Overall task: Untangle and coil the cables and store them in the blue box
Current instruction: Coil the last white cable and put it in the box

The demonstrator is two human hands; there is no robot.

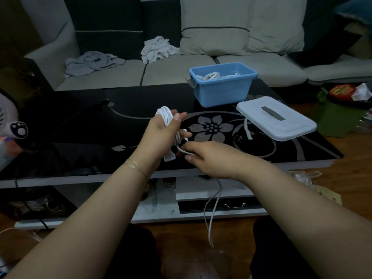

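A white cable (pixel 168 121) is wound in several loops around my left hand (pixel 159 135), which is raised over the black glass table with the thumb pointing right. My right hand (pixel 211 160) pinches the cable's loose run just right of the loops; the slack hangs below the table edge toward the floor. The blue box (pixel 221 91) stands open at the table's back right, with coiled white cables (pixel 211 75) inside. Its white lid (pixel 275 119) lies beside it on the right.
A black cable (pixel 60 125) runs across the table's left side. A sofa with crumpled cloths (pixel 159 49) sits behind the table. A white fan (pixel 6 117) is at the left edge. Bags and clutter lie on the floor at right.
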